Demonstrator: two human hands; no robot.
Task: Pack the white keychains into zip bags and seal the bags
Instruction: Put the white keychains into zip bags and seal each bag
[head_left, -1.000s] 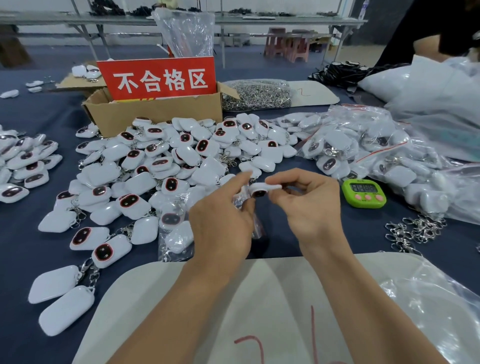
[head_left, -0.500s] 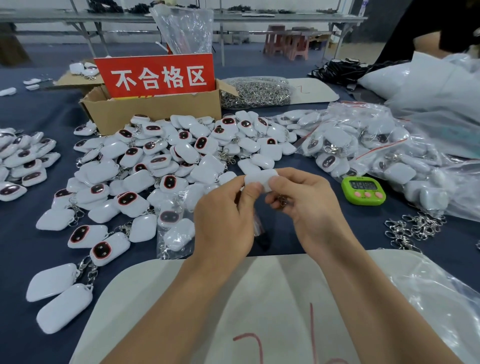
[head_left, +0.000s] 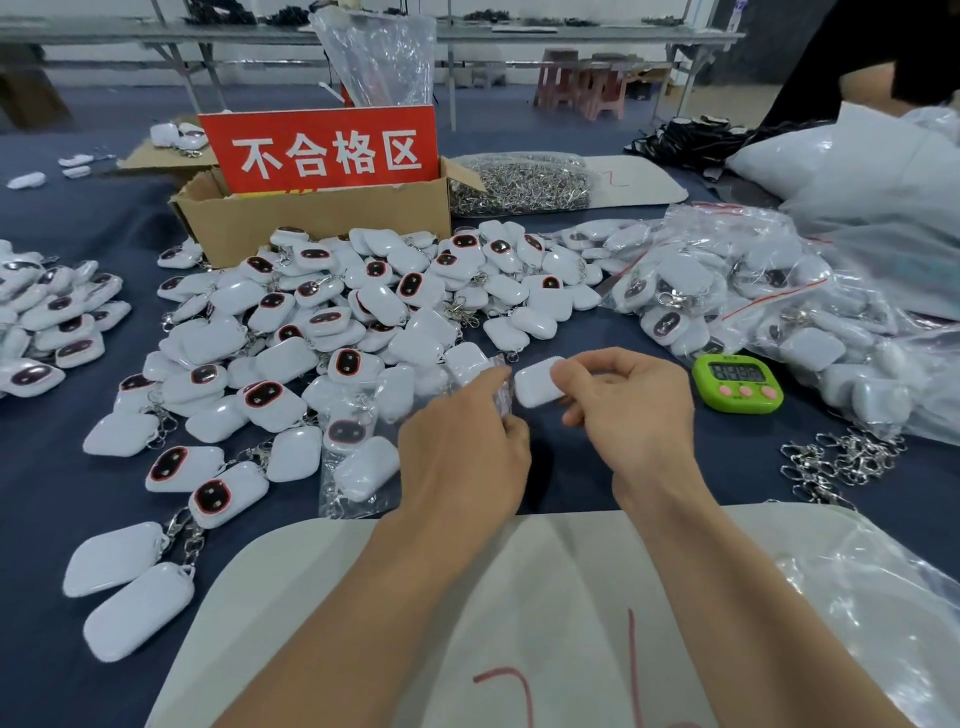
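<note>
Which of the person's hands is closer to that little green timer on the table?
Right. The right hand, pinching a white keychain, is just left of the green timer; the left hand, holding a clear zip bag, sits farther left, beyond the right hand.

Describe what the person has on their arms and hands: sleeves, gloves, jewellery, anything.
Nothing worn is in view. The left hand and right hand are bare, with no gloves, rings or tape. The left forearm and right forearm are bare down to the picture's bottom edge: no sleeve, watch or bracelet shows. The upper arms are out of frame.
</note>
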